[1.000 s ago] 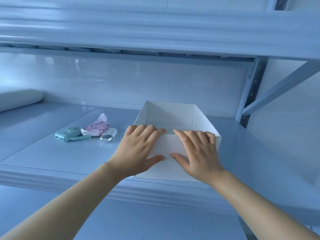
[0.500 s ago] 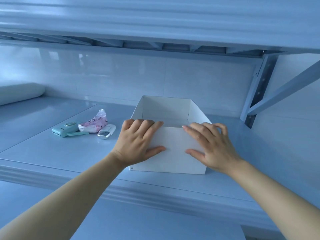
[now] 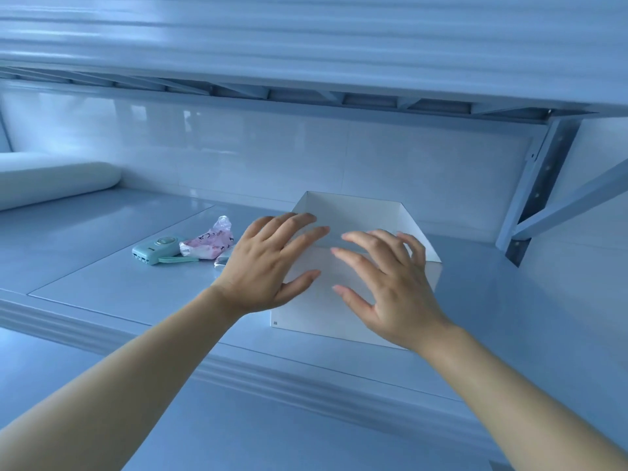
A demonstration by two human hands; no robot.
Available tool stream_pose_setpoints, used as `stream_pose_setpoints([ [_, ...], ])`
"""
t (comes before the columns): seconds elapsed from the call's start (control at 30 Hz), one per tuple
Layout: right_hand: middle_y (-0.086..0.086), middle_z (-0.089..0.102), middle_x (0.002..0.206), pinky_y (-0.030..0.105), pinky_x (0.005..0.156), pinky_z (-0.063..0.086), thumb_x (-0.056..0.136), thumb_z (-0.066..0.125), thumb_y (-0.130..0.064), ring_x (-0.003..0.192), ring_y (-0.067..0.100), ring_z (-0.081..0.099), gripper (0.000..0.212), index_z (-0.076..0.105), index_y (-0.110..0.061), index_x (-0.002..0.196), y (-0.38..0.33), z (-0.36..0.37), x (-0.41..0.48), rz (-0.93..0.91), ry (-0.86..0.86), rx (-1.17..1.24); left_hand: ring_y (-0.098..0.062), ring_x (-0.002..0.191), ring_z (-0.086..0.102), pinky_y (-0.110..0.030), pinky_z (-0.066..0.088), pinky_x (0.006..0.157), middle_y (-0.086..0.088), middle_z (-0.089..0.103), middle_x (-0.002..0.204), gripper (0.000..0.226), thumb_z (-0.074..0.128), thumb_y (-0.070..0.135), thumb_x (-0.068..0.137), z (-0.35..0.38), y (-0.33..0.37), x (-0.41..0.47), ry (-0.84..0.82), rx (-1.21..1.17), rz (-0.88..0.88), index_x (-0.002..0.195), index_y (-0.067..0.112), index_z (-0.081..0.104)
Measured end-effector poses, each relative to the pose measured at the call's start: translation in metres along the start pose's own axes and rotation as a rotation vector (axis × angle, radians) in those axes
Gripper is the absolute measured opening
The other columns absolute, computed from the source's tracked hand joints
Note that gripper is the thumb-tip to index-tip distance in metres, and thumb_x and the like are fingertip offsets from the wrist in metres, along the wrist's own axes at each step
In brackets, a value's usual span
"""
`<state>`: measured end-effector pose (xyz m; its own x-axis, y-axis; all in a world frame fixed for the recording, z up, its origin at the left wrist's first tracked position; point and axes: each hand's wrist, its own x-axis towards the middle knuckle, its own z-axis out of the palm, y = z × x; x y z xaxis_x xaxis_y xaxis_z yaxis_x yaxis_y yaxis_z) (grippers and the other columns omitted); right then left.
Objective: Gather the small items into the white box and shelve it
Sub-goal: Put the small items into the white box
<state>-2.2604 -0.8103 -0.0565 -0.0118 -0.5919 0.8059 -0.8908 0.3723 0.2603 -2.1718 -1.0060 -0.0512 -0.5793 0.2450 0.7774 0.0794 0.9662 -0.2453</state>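
Your white box (image 3: 323, 321) sits open-topped on the shelf (image 3: 136, 294), its long axis running away from you toward the back wall. Your left hand (image 3: 268, 266) and right hand (image 3: 390, 287) are spread-fingered over its near wall, gripping nothing; whether they touch it is unclear. Your left hand half-hides a pale item (image 3: 222, 261) beside the pink packet (image 3: 209, 244).

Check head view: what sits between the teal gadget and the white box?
Head view: a pink packet and a small white item, partly hidden behind the left hand.
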Motion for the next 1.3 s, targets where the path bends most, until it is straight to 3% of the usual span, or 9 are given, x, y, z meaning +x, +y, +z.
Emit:
stream_pose_setpoints([
  [0.3,0.006,0.06,0.11,0.033,0.084,0.04,0.078,0.064,-0.021,0.102,0.024,0.053,0.028,0.063,-0.015,0.106,-0.068,0.04,0.047,-0.096,-0.058,0.274,-0.022,0.104,0.052,-0.035,0.04,0.085,-0.004,0.058,0.118,0.043,0.044,0.04,0.087,-0.047,-0.053,-0.064,-0.125,0.036,-0.168,0.124,0.019,0.049],
  [0.47,0.01,0.059,0.112,0.037,0.08,0.048,0.079,0.063,-0.02,0.104,0.028,0.052,0.029,0.063,-0.012,0.107,-0.106,0.078,0.079,-0.109,-0.154,0.344,-0.019,0.101,0.051,-0.032,0.038,0.084,-0.002,0.058,0.114,0.042,0.045,0.038,0.086,-0.056,-0.092,-0.094,-0.143,0.065,-0.226,0.123,0.018,0.051],
  [0.63,0.01,0.056,0.117,0.041,0.082,0.047,0.082,0.06,-0.022,0.111,0.028,0.049,0.032,0.061,-0.013,0.112,-0.128,0.125,0.102,-0.06,-0.246,0.329,-0.019,0.096,0.053,-0.032,0.039,0.082,0.001,0.058,0.11,0.04,0.042,0.04,0.088,-0.048,-0.138,-0.113,-0.182,0.04,-0.247,0.122,0.02,0.05],
  [0.93,0.001,0.054,0.119,0.033,0.086,0.045,0.081,0.06,-0.02,0.109,0.02,0.048,0.03,0.06,-0.019,0.111,-0.144,0.206,0.14,0.152,-0.255,0.431,-0.022,0.089,0.055,-0.032,0.043,0.08,0.001,0.058,0.109,0.041,0.04,0.041,0.088,-0.011,-0.225,-0.127,-0.41,-0.135,-0.149,0.119,0.017,0.051],
  [1.03,0.001,0.053,0.12,0.04,0.085,0.045,0.082,0.059,-0.019,0.107,0.025,0.049,0.028,0.061,-0.018,0.111,-0.142,0.231,0.147,0.282,-0.273,0.407,-0.021,0.088,0.055,-0.033,0.044,0.078,0.001,0.058,0.107,0.039,0.04,0.039,0.086,0.002,-0.253,-0.124,-0.421,-0.195,-0.127,0.116,0.018,0.053],
  [1.2,-0.004,0.046,0.126,0.036,0.087,0.036,0.087,0.053,-0.028,0.115,0.021,0.042,0.03,0.057,-0.026,0.117,-0.133,0.259,0.148,0.458,-0.368,0.257,-0.02,0.086,0.055,-0.034,0.045,0.076,0.002,0.059,0.104,0.033,0.05,0.032,0.084,0.035,-0.274,-0.113,-0.409,-0.258,-0.08,0.114,0.019,0.054],
  [1.3,-0.007,0.042,0.13,0.038,0.087,0.041,0.087,0.051,-0.033,0.117,0.02,0.039,0.032,0.053,-0.028,0.119,-0.133,0.268,0.143,0.569,-0.422,0.239,-0.02,0.097,0.055,-0.035,0.042,0.086,0.003,0.057,0.116,0.041,0.06,0.033,0.08,0.059,-0.277,-0.113,-0.407,-0.311,-0.074,0.118,0.02,0.054],
])
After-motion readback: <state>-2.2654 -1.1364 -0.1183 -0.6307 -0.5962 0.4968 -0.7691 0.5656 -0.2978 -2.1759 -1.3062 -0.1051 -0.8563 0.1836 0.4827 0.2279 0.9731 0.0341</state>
